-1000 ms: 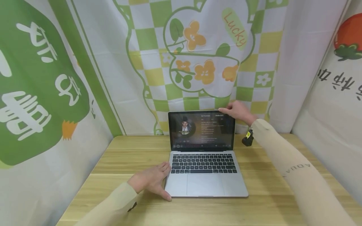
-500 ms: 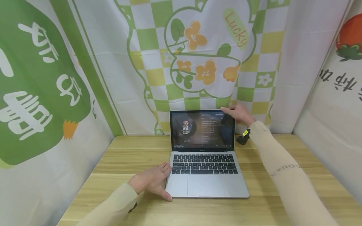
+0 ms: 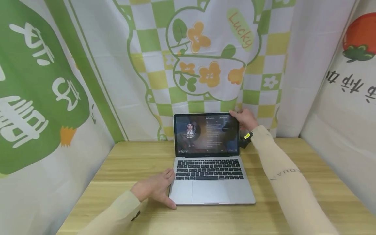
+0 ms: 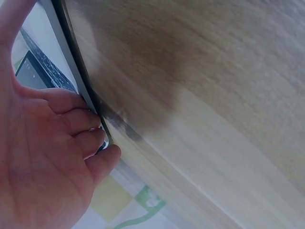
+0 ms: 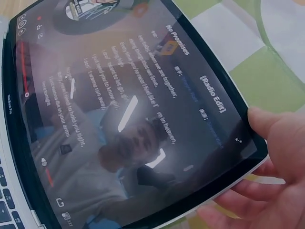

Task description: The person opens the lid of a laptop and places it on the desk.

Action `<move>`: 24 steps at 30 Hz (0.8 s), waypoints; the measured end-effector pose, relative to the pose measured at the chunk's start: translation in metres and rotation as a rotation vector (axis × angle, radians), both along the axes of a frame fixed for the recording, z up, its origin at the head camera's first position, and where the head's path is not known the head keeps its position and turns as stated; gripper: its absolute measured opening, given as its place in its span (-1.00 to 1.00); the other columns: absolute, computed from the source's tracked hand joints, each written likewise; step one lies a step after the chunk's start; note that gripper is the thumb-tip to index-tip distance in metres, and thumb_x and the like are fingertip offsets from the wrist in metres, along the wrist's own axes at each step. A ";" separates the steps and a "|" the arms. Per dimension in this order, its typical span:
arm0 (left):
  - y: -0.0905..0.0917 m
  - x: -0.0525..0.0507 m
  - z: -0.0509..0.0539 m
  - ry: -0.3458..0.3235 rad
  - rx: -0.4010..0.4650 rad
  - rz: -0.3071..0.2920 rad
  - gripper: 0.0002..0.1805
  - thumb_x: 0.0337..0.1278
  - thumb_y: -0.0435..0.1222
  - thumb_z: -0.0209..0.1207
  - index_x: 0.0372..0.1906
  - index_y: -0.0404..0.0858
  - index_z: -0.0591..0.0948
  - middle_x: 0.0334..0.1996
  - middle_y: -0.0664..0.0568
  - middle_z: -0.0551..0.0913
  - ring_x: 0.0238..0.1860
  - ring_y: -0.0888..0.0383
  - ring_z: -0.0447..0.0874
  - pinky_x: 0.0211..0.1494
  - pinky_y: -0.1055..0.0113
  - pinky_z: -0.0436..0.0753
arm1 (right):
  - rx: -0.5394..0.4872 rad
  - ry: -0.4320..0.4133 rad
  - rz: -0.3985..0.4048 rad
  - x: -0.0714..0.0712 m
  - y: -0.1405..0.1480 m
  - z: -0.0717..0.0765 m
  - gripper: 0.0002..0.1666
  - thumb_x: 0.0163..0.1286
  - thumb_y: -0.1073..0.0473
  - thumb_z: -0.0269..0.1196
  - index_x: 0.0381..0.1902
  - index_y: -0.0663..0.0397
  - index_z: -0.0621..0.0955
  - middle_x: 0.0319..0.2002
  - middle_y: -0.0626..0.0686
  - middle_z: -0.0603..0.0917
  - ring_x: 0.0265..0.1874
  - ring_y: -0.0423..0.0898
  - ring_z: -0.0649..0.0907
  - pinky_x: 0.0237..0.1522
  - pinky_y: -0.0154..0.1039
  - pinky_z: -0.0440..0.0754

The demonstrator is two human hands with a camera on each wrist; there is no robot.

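A silver laptop [image 3: 223, 192] stands unfolded on the wooden table, its lit screen [image 3: 207, 133] showing a music player with lyrics and a round picture. My right hand [image 3: 247, 119] grips the lid's upper right corner. In the right wrist view the thumb [image 5: 269, 125] lies on the front bezel and the other fingers [image 5: 240, 200] are behind the lid. My left hand [image 3: 155, 189] rests against the left side of the laptop's base, its thumb near the front corner. The left wrist view shows the palm [image 4: 43, 157] and the fingertips touching the base's edge.
The wooden table [image 3: 123, 169] reaches back to a printed curtain [image 3: 158, 42] just behind the laptop. More printed cloth hangs at the left [image 3: 100, 78] and right [image 3: 335, 107]. A black wrist strap with a yellow mark [image 3: 246, 139] sits on my right wrist.
The lid appears a little taller in the head view, tilted slightly forward. My right hand stays on its corner while the right forearm has swung left. My left hand keeps its place.
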State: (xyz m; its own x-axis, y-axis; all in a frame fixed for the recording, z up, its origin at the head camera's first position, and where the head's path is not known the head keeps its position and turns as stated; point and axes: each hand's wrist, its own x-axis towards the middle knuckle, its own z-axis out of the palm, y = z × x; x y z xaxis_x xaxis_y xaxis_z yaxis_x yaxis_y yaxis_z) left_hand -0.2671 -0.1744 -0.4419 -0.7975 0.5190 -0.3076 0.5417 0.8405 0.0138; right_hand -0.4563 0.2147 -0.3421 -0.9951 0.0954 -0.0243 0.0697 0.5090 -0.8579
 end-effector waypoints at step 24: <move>0.001 0.000 -0.004 -0.024 -0.014 0.021 0.44 -0.36 0.58 0.15 0.51 -0.37 0.12 0.55 -0.24 0.04 0.57 -0.13 0.00 0.58 0.08 0.16 | 0.152 0.063 0.105 0.014 0.012 -0.008 -0.22 0.39 -0.41 0.03 -0.14 0.28 0.53 -0.16 0.26 0.61 -0.55 -0.02 0.72 -0.51 -0.18 0.73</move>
